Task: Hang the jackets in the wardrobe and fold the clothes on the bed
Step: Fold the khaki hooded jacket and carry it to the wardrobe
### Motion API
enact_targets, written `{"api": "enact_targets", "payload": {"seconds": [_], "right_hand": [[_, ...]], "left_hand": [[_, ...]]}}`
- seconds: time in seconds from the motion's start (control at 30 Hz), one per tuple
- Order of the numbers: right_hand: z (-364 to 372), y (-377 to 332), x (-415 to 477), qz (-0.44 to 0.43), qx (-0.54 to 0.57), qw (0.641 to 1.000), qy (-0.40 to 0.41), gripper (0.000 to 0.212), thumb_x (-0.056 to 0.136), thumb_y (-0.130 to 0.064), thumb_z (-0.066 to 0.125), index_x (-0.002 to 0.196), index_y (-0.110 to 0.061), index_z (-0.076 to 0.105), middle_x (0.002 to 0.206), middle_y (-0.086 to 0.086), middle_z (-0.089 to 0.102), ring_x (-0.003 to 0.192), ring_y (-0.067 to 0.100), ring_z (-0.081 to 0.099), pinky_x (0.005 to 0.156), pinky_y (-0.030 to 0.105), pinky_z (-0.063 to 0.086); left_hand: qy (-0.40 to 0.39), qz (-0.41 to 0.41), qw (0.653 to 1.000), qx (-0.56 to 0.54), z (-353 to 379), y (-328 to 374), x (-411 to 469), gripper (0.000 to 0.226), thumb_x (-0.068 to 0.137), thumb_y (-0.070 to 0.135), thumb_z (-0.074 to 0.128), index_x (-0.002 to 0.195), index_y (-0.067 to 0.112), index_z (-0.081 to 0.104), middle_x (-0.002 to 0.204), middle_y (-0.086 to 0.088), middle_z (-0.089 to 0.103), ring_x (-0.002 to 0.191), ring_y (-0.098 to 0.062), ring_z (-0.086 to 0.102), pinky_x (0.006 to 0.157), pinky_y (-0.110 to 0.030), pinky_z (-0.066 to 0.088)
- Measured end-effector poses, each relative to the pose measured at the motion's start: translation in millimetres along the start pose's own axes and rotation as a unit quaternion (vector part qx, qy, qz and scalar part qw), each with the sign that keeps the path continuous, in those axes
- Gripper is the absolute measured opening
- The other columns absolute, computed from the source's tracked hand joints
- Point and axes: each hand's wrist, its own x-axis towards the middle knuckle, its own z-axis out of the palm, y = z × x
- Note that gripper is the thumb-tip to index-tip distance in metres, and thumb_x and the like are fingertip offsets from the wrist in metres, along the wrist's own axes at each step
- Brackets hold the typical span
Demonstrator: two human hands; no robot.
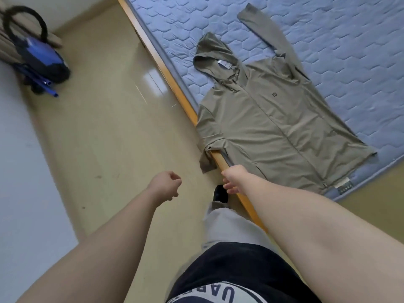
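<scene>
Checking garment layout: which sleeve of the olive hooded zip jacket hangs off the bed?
The near sleeve, its cuff draped over the orange wooden bed edge; the far sleeve lies stretched flat on the blue quilted mattress.

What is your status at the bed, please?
Left hand curled, empty; right hand open, empty. Olive hooded jacket flat on quilted mattress, one sleeve draped over wooden bed frame. Nothing in the way.
</scene>
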Motion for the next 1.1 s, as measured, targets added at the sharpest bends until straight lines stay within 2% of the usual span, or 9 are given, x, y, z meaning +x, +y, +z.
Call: {"api": "enact_targets", "payload": {"seconds": [0.07,0.17,0.3,0.47,0.57,0.77,0.9,1.0,1.1], "right_hand": [[1,-17,-4,0.017,0.024,0.998,-0.053,0.039,0.106,-0.012,0.037,0.141,0.002,0.027,0.094,0.012,0.061,0.081,0.022,0.060,0.060,0.025,0.047],[1,-47,8,0.031,0.098,0.994,-0.046,0.043,0.107,-0.009,0.032,0.149,-0.005,0.039,0.142,0.018,0.057,0.129,0.032,0.058,0.055,0.024,0.034],[12,-73,34,0.054,0.162,0.985,0.006,0.034,0.105,-0.011,0.044,0.136,-0.001,0.051,0.113,0.011,0.063,0.066,0.019,0.050,0.054,0.027,0.036],[41,-92,87,0.095,0.242,0.965,0.016,0.035,0.105,-0.010,0.041,0.138,-0.001,0.049,0.094,0.004,0.060,0.058,0.014,0.036,0.053,0.025,0.027],[72,-99,130,0.112,0.295,0.948,0.049,0.020,0.101,-0.008,0.045,0.113,-0.005,0.061,0.092,0.007,0.059,0.061,0.017,0.043,0.054,0.025,0.031],[127,-112,218,0.129,0.454,0.876,0.093,0.025,0.095,-0.017,0.066,0.119,-0.014,0.061,0.132,0.011,0.062,0.115,0.026,0.059,0.086,0.036,0.050],[139,-117,267,0.118,0.593,0.789,0.112,0.070,0.072,-0.042,0.089,0.130,-0.021,0.056,0.127,-0.003,0.061,0.104,0.014,0.055,0.100,0.043,0.049],[140,-116,282,0.114,0.658,0.733,0.126,0.070,0.070,-0.051,0.088,0.128,-0.024,0.059,0.123,-0.004,0.063,0.113,0.017,0.058,0.102,0.042,0.049],[151,-107,282,0.102,0.658,0.725,0.175,0.060,0.076,-0.057,0.081,0.125,-0.029,0.061,0.122,-0.009,0.064,0.110,0.015,0.060,0.099,0.040,0.050]], "left_hand": [[-0.026,-0.019,0.999,0.015,-18,10,17,0.020,0.100,0.016,0.050,0.114,0.010,0.063,0.109,-0.010,0.068,0.085,-0.024,0.073,0.068,-0.033,0.055],[-0.020,-0.016,0.999,0.027,-45,31,53,0.017,0.100,0.016,0.050,0.111,0.011,0.062,0.107,-0.009,0.067,0.080,-0.023,0.070,0.068,-0.033,0.054],[-0.038,-0.006,0.999,0.035,-67,67,105,0.018,0.102,0.016,0.051,0.115,0.011,0.060,0.109,-0.009,0.065,0.078,-0.022,0.070,0.067,-0.033,0.055],[-0.088,0.010,0.992,0.088,-61,97,204,0.023,0.101,0.018,0.055,0.122,0.010,0.058,0.096,-0.009,0.066,0.073,-0.022,0.070,0.080,-0.042,0.060],[-0.121,0.008,0.988,0.091,-51,104,264,0.034,0.100,0.020,0.057,0.133,0.011,0.056,0.109,-0.010,0.067,0.076,-0.023,0.073,0.079,-0.042,0.061],[-0.200,-0.004,0.978,0.058,-20,98,363,0.062,0.097,0.024,0.066,0.152,0.012,0.039,0.119,-0.008,0.065,0.093,-0.026,0.074,0.066,-0.033,0.057],[-0.245,-0.065,0.967,-0.032,-5,95,411,0.055,0.092,0.029,0.074,0.140,0.014,0.053,0.115,0.005,0.060,0.105,-0.026,0.072,0.081,-0.033,0.060],[-0.284,-0.087,0.946,-0.130,3,94,432,0.023,0.091,0.033,0.073,0.111,0.024,0.067,0.121,0.012,0.063,0.109,-0.021,0.071,0.091,-0.032,0.056],[-0.316,-0.076,0.937,-0.131,13,92,437,0.023,0.088,0.035,0.075,0.108,0.026,0.068,0.120,0.008,0.069,0.098,-0.017,0.073,0.081,-0.029,0.054]]}}
